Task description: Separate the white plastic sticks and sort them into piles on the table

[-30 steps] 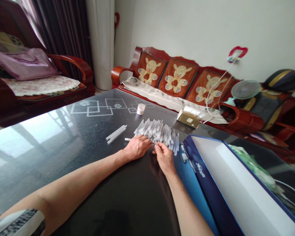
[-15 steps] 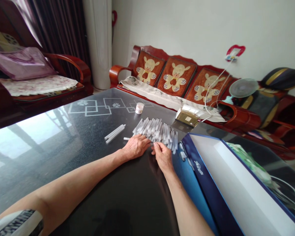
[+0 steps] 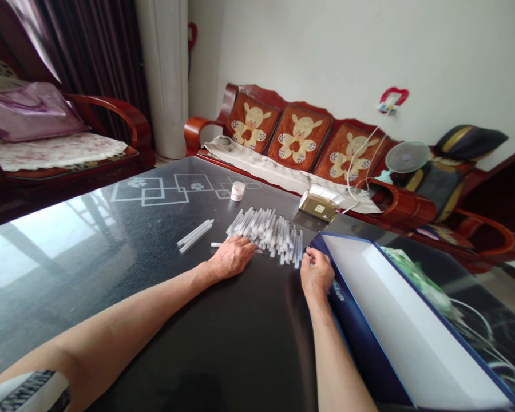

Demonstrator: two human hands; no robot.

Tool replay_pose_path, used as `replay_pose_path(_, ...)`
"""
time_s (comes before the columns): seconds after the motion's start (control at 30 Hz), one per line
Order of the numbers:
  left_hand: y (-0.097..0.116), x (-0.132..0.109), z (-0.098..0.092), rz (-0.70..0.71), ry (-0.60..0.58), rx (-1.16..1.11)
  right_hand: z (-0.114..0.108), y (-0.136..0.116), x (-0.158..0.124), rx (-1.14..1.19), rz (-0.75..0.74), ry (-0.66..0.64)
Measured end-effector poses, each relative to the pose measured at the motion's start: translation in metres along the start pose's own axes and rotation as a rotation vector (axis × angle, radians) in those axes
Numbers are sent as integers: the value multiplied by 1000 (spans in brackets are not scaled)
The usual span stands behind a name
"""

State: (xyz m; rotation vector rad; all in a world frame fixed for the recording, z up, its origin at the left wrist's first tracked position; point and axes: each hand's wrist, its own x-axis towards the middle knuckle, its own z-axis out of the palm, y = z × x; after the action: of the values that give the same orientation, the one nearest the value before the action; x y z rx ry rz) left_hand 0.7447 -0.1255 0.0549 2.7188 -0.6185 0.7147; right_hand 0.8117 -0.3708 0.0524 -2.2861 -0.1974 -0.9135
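Observation:
A pile of several white plastic tubes lies on the dark glossy table. My left hand rests palm down at the pile's near edge, fingers curled over a tube end. My right hand sits at the corner of the blue box lid, right of the pile, fingers bent in a pinch; what they hold is hidden. Two or three separate tubes lie left of the pile.
A small white jar and a tan packet stand beyond the pile. A red wooden sofa with bear cushions lines the far side. An armchair stands at left; a small fan stands at right.
My right hand has left the pile and moved right to the corner of the blue box lid. My left hand stays at the pile's edge. The view has shifted slightly to the right.

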Motion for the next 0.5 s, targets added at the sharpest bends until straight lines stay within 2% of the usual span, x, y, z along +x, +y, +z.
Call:
replay_pose_path(0.1, 0, 0, 0, 26, -13, -5, 0, 4, -1, -19, -33, 40)
replay_pose_path(0.2, 1, 0, -2, 44, -9, 10, 5, -15, -8, 108, -73, 6)
replay_pose_path(0.37, 3, 1, -3, 52, 9, 14, 14, -55, -28, 418, -14, -384)
replay_pose_path(0.43, 3, 1, -3, 56, 6, 10, 16, -61, -34, 472, 18, -471)
replay_pose_path(0.5, 3, 1, -3, 58, -2, 11, 17, -62, -37, 504, 49, -501)
